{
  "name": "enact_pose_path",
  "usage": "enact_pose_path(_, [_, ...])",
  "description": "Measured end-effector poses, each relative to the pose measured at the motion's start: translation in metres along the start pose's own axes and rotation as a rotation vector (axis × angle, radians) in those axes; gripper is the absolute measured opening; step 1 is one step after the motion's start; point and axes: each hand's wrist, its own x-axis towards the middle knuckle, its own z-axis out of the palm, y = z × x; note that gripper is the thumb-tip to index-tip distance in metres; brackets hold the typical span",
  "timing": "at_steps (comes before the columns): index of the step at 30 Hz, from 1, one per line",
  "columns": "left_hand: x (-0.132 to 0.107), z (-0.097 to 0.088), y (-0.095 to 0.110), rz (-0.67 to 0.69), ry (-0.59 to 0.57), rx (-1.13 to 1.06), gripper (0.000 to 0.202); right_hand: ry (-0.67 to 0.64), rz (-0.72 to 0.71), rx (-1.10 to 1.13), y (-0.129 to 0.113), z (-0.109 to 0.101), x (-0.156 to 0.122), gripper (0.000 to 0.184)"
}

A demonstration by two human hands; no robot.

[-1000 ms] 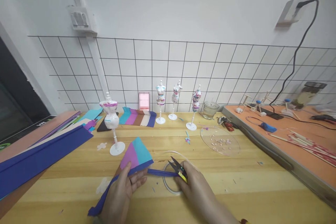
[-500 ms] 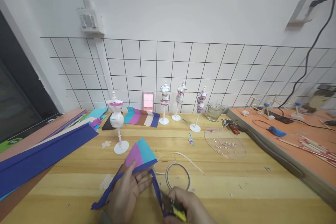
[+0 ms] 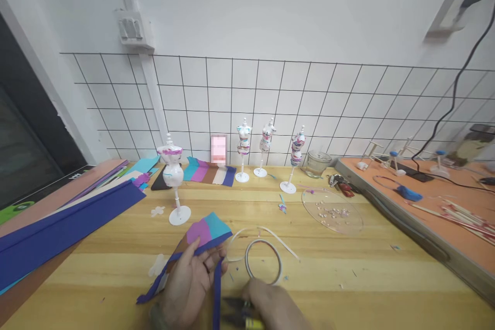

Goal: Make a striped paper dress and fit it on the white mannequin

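Note:
My left hand (image 3: 193, 281), palm up, pinches a piece of striped crepe paper (image 3: 199, 232) in pink, turquoise and brown with a dark blue edge. One blue end of it trails down to the left. A narrow blue paper strip (image 3: 217, 294) hangs from the fingertips of the same hand. My right hand (image 3: 273, 304) is closed around small dark-bladed snips (image 3: 236, 312) with yellow on the handle, slightly blurred. Their blades are parted, just right of the strip and apart from it. A roll of narrow tape (image 3: 263, 262) lies just beyond my right hand.
A white mini dress form (image 3: 173, 175) stands at left; three painted ones, including the rightmost (image 3: 297, 152), stand along the wall. Folded crepe paper (image 3: 73, 229) fills the left side. Rhinestones lie on a clear round sheet (image 3: 331, 211). An orange board (image 3: 429, 201) is at right.
The snips have moved left and down, off the blue strip, and their blades are parted. The strip now hangs straighter. The striped paper has tilted flatter.

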Motion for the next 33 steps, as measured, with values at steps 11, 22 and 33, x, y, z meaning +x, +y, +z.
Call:
enact_pose_path(11, [0.0, 0.003, 0.005, 0.044, 0.094, -0.011, 0.026, 0.193, 0.13, 0.053, -0.002, -0.02, 0.029, 0.01])
enact_pose_path(22, [-0.001, 0.0, 0.012, 0.145, 0.1, -0.046, 0.021, 0.132, 0.165, 0.002, -0.001, -0.012, 0.051, 0.008])
enact_pose_path(33, [0.003, -0.004, 0.013, 0.184, 0.138, -0.051, 0.02, 0.124, 0.178, -0.03, 0.004, -0.011, 0.046, 0.009])
